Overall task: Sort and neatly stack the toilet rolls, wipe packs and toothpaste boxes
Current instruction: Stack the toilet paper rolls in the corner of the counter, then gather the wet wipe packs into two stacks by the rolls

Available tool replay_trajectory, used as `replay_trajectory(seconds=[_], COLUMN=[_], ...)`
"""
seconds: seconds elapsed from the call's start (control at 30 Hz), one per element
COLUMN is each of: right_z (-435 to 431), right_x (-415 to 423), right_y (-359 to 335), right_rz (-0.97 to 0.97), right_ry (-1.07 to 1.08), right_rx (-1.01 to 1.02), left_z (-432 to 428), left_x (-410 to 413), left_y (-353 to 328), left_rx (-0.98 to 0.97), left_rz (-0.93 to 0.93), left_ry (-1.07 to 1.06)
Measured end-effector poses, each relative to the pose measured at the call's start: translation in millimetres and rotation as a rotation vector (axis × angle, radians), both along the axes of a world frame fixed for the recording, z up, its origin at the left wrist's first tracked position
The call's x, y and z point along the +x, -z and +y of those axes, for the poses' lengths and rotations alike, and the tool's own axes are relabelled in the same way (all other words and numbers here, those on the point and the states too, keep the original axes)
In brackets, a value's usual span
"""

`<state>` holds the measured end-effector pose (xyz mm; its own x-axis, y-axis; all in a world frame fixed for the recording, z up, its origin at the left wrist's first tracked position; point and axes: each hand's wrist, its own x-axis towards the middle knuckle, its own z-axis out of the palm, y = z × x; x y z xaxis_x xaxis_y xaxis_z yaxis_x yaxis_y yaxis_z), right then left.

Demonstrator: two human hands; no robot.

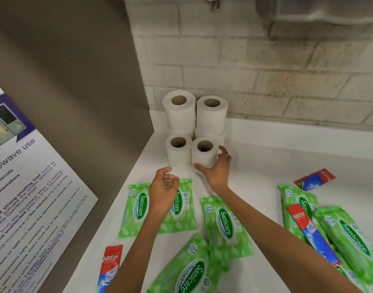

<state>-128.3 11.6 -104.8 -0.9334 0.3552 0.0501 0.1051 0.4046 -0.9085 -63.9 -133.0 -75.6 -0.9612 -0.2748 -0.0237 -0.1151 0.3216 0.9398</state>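
Nearest the camera, a green wipe pack [190, 271] lies at the bottom edge of the white bench [287, 166], partly cut off by the frame. To its left a red toothpaste box [109, 265] sits close to the bench's left edge, where a grey side panel [75, 92] carrying a printed microwave notice [29, 197] rises. On the right, a cluster of wipe packs [342, 235] overlaps untidily, with a second toothpaste box [312, 231] lying across them.

Farther in, another wipe pack [225, 225] lies between the two forearms, and two more packs [137, 210] lie side by side under the left hand [163, 191], which hovers above them with fingers loosely curled and nothing in it. A third toothpaste box [314, 179] lies alone to the right, with bare bench around it and behind it up to the wall.

The right hand [216, 168] is wrapped around the front right toilet roll [203, 153], thumb on its near side and fingers on its far side. That roll stands just beside another front roll [178, 150]. Behind them two taller stacks of rolls [195, 113] fill the back left corner, against the pale brick wall [265, 70].
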Motion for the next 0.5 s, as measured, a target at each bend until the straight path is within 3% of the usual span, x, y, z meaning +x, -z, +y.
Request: replay_trajectory(seconds=[0.27, 0.5], right_z=[-9, -28], right_x=[41, 53], right_y=[-7, -22], right_rz=[0.072, -0.326], right_ry=[0.097, -0.278], right_rx=[-0.044, 0.215], left_z=[-12, -32], left_x=[5, 22], left_y=[-6, -15], left_rx=[-0.047, -0.073], left_rz=[0.002, 0.017], left_ry=[-0.039, -0.092])
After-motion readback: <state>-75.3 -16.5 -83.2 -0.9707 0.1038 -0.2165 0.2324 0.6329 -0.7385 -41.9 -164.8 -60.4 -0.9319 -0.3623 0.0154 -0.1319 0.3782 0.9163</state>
